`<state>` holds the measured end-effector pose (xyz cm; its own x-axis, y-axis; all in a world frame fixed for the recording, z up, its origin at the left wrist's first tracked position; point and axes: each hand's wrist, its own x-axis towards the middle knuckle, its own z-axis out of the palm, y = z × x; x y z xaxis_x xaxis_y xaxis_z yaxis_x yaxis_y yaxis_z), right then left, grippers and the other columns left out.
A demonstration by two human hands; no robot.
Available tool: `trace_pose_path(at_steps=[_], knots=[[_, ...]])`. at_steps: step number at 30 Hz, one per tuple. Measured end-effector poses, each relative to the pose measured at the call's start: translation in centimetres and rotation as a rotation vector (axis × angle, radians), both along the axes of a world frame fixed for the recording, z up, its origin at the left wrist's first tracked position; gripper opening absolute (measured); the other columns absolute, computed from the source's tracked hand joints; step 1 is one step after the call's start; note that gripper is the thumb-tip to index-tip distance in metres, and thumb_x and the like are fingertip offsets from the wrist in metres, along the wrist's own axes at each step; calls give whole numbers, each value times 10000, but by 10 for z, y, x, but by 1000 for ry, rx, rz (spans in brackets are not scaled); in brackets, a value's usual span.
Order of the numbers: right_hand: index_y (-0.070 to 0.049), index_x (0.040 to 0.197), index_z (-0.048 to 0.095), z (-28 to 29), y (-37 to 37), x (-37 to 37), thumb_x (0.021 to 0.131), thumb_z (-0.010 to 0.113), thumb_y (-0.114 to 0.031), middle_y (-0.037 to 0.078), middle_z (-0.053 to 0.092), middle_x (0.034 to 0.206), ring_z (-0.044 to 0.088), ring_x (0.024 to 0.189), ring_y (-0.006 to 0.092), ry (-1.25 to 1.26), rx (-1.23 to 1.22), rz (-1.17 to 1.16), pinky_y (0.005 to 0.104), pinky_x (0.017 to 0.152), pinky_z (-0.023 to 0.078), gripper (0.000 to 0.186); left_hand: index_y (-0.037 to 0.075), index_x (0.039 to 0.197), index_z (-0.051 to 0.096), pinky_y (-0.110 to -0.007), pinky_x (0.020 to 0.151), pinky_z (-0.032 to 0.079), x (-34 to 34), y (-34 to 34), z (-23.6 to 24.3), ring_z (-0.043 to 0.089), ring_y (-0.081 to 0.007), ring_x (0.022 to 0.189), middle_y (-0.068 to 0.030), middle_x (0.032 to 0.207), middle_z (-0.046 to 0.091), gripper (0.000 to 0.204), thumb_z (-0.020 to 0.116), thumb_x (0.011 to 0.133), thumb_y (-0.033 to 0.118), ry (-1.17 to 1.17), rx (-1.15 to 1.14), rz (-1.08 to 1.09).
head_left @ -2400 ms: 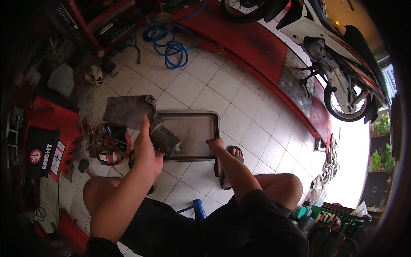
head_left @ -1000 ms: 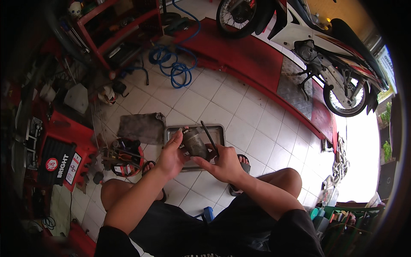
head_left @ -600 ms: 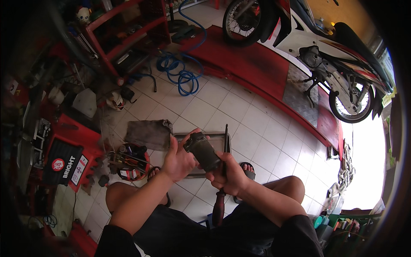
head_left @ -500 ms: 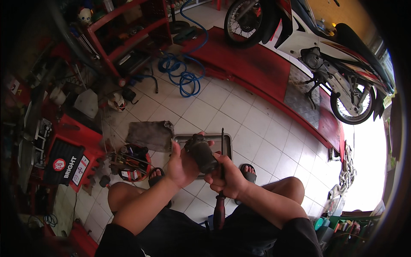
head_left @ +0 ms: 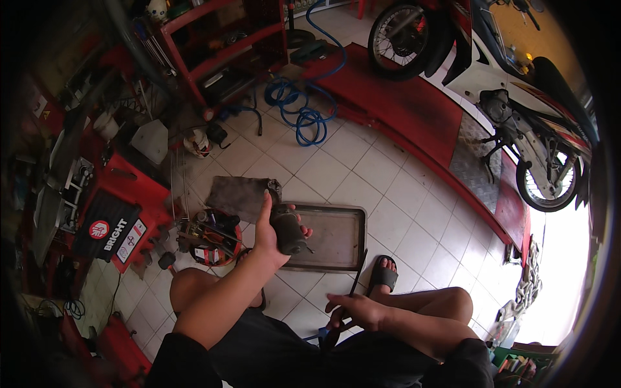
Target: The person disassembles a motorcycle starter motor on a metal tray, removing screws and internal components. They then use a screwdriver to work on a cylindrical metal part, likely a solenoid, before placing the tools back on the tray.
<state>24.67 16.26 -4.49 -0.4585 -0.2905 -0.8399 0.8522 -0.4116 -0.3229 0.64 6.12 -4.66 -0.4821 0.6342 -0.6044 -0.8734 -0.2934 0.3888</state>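
Note:
My left hand (head_left: 266,238) is wrapped round a dark cylindrical motor-like part (head_left: 291,236), raised above the left end of a shallow metal tray (head_left: 333,238) on the floor. The thumb points up along the part's side, and a small piece sticks out near its lower end. Lower and to the right, close to my lap, my right hand (head_left: 362,313) holds a screwdriver (head_left: 330,337) by its dark reddish handle. Its long shaft slants up past the tray's lower right corner. The fingers hide some of the handle.
Left of the tray lie a grey cloth (head_left: 236,196) and a red basin (head_left: 213,255) of tools. A blue hose (head_left: 314,126) coils on the tiles. Beyond it, a motorcycle (head_left: 479,77) stands on a red lift platform (head_left: 401,107). A red rack (head_left: 194,90) is far left.
My right hand has come away from the dark part and dropped toward my lap with the screwdriver. My left hand keeps hold of the part. The whole view has shifted slightly.

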Motion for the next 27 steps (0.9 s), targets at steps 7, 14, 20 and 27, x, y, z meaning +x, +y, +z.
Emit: trace_pose_path(at_steps=[7, 14, 20, 27], knots=[[-51, 1062, 508, 25, 20, -7, 985, 629, -420, 27, 490, 686, 561, 598, 217, 33, -79, -312, 439, 712, 571, 395, 73, 992, 613, -496, 798, 522, -4, -4, 7, 614, -303, 639, -114, 820, 618, 668, 618, 850, 726, 39, 22, -35], [19, 1269, 495, 29, 5, 8, 1078, 438, -343, 68, 536, 846, 562, 673, 154, 442, -148, -346, 307, 697, 522, 413, 92, 980, 611, -496, 713, 540, 5, 0, 1, 620, -303, 604, -105, 815, 616, 559, 659, 875, 639, 114, -78, -121], [26, 1287, 492, 51, 6, -5, 1110, 368, -318, 96, 606, 911, 601, 716, 156, 460, -215, -163, 290, 698, 529, 407, 103, 998, 596, -497, 678, 546, 20, 4, -3, 638, -292, 598, -93, 823, 619, 469, 656, 914, 561, 169, -145, -196], [10, 1163, 518, 45, 4, -1, 1104, 389, -311, 101, 613, 862, 632, 690, 159, 385, -261, -181, 288, 643, 547, 351, 113, 1002, 591, -492, 679, 543, 19, 7, -13, 631, -283, 593, -85, 841, 623, 442, 641, 930, 546, 185, -88, -205]])
